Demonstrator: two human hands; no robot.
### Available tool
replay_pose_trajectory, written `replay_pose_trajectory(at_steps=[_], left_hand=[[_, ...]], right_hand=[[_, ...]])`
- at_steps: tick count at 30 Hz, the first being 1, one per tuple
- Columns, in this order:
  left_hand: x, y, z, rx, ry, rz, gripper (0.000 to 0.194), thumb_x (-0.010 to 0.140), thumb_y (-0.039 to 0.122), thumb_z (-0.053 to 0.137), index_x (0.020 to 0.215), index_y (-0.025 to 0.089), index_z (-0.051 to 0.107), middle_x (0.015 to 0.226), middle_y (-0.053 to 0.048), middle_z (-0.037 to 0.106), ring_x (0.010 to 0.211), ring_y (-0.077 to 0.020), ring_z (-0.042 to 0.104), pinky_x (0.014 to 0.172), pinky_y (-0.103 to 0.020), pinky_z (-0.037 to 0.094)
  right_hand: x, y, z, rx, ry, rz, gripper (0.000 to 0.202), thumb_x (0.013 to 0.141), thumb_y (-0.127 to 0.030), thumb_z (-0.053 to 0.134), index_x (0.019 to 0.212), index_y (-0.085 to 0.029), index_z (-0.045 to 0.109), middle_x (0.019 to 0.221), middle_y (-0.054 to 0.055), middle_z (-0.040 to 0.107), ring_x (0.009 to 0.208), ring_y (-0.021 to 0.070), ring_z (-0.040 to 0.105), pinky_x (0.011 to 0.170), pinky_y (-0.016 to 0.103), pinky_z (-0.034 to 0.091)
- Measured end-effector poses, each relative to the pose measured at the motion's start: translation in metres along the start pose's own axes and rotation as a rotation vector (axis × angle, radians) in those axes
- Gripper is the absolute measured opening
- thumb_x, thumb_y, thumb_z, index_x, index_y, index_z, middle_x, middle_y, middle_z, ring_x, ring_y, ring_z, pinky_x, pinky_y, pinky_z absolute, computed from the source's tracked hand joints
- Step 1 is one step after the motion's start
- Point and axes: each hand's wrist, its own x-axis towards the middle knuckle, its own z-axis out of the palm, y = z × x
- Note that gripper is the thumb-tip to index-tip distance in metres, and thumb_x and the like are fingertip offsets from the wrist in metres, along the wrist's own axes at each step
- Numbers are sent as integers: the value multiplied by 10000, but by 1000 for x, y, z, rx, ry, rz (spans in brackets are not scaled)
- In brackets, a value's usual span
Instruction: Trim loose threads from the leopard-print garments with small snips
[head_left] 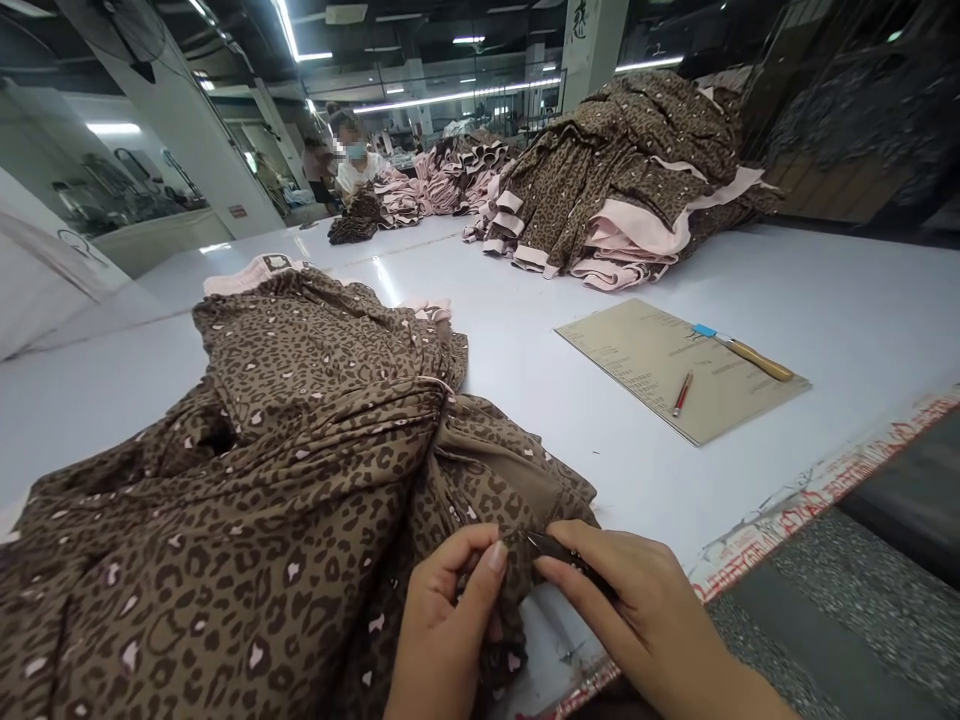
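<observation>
A brown leopard-print garment with pink trim is spread in loose folds over the left and middle of the table, its near part hanging toward me. At its lower right side, my left hand pinches the fabric between thumb and forefinger. Just right of it, my right hand grips small black thread snips, their pointed tip directed left at the cloth by my left fingertips. Whether a thread lies between tip and fingers is too small to tell.
On the white table lies a tan card with a red pen and a wooden-handled tool on it. Behind stands a big heap of leopard-print garments. A masked person is at the far side. The taped table edge runs along the right.
</observation>
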Motion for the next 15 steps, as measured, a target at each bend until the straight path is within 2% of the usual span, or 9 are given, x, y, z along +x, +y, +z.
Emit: replay_pose_trajectory(at_steps=[4,7,10,11,13,15], left_hand=[[1,0,0,-43,-3,-3,383,715,525,690,806,154,691,512,63,434,469,-67,383,469,-172,321],[3,-3,0,-44,-2,-6,361,716,501,700,794,149,690,496,66,432,461,-67,382,466,-173,319],[2,-3,-2,-12,36,34,270,772,436,669,817,171,689,490,55,480,484,-86,446,507,-182,371],[0,-2,-4,10,61,99,223,794,403,654,832,187,689,557,31,555,558,-108,518,569,-192,417],[-3,2,-7,76,107,321,122,835,328,617,838,225,682,899,-23,682,887,-166,612,801,-231,455],[-6,8,-7,140,100,554,105,876,264,559,848,252,658,1223,-13,607,1181,-199,508,991,-272,369]], right_hand=[[-2,-1,-1,-35,-20,-40,274,985,-390,408,883,-192,568,639,-9,635,517,143,585,499,236,382],[-3,-3,0,-56,-22,-53,280,993,-358,394,857,-192,574,621,-10,627,513,147,581,497,242,374],[-3,-1,-3,-13,-32,8,272,989,-334,391,843,-200,578,624,-12,623,523,143,580,514,236,386],[-3,2,-6,16,-40,61,251,981,-344,408,863,-204,580,634,-15,621,532,140,577,518,230,394],[-5,9,-14,71,-27,195,221,956,-382,450,893,-213,577,645,-23,605,547,135,561,513,216,406],[-8,18,-24,108,36,322,228,936,-414,472,875,-218,572,644,-28,576,559,133,536,497,206,407]])
